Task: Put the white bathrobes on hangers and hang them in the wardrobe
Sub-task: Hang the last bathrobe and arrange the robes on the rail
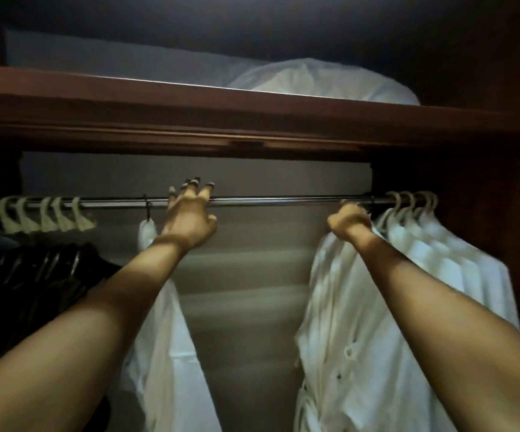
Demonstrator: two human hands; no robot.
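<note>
A metal rail (268, 202) runs across the wardrobe. My left hand (190, 216) reaches up to it near the middle, fingers spread and curled over the bar, holding nothing. My right hand (350, 224) is closed at the top of a white bathrobe (346, 322), just under the rail; its hanger is hidden by my fist. Another white robe (162, 338) hangs from a dark hook (148, 210) left of my left hand. Several more white robes (439, 254) hang on cream hangers at the right end.
Cream hangers (46, 213) carrying dark garments (31, 275) crowd the left end of the rail. A wooden shelf (190, 120) sits close above the rail, with a white pillow (314, 82) on top. The wardrobe's dark side wall (501, 213) is at the right.
</note>
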